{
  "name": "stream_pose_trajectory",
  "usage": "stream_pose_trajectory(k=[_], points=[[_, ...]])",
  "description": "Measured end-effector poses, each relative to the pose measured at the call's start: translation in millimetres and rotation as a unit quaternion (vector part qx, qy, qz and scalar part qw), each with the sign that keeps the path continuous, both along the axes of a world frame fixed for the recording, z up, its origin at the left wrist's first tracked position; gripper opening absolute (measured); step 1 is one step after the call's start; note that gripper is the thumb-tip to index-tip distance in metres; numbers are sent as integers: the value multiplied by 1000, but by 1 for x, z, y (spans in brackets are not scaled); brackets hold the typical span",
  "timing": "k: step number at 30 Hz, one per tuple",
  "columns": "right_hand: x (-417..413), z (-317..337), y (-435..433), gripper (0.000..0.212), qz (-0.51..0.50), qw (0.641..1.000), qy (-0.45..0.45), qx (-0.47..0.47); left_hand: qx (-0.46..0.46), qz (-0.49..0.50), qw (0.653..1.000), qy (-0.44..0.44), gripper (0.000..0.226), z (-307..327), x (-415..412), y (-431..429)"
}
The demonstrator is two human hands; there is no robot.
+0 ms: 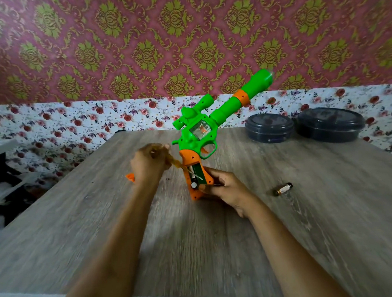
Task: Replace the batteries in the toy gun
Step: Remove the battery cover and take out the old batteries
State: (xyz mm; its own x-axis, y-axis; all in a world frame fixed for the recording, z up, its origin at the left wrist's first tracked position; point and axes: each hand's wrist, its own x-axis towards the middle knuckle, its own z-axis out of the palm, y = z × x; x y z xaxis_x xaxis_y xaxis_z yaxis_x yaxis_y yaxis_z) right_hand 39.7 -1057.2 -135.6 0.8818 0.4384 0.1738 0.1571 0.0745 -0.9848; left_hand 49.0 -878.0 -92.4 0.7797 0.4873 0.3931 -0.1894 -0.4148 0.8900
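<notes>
A green and orange toy gun (211, 122) stands tilted over the table, barrel pointing up to the right. Its orange grip (195, 178) is open on the side, and a battery end shows inside. My right hand (225, 189) grips the lower part of that grip. My left hand (148, 161) holds a screwdriver (175, 164) with a translucent amber handle, its tip at the open compartment. A loose battery (283, 189) lies on the table to the right. The orange cover piece (130, 177) lies left of my left wrist. A tiny screw (168, 179) rests near it.
The wooden table (309, 221) stretches wide in front of me. Two dark round lidded containers (269, 130) (330, 124) sit at the back right, near the floral wall. A dark shelf unit (2, 183) stands off the table's left edge.
</notes>
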Motion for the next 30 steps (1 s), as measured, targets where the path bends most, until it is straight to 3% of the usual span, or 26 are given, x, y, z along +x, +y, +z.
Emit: stream_pose_trajectory(k=[7,9,11,13,15,17,19,22,26,30], points=[[5,0,-3,30,-13,997,65,38,-184,39,972,-144,16,6,-2,7],[6,0,-5,25,-14,994,84,66,-234,50,959,-155,8,5,-6,5],[7,1,-5,22,-18,992,97,85,-268,19,951,-151,16,7,-10,4],[6,2,-5,22,-19,990,105,96,-228,-23,968,-103,23,7,-14,-1],[5,3,-5,23,-15,989,111,99,-139,-71,988,12,14,2,-16,-12],[3,4,-5,24,-8,987,120,104,-79,-154,974,143,18,-4,-17,-24],[2,6,-6,23,-1,987,123,107,-48,-224,951,207,28,-10,-15,-33],[-1,8,-5,20,-1,987,129,98,-44,-235,951,197,23,-13,-15,-34],[-5,12,3,22,-13,986,138,90,-78,-205,960,175,34,-16,-13,-34],[-10,20,11,25,-23,958,225,176,-107,-159,971,141,38,-19,-10,-39]])
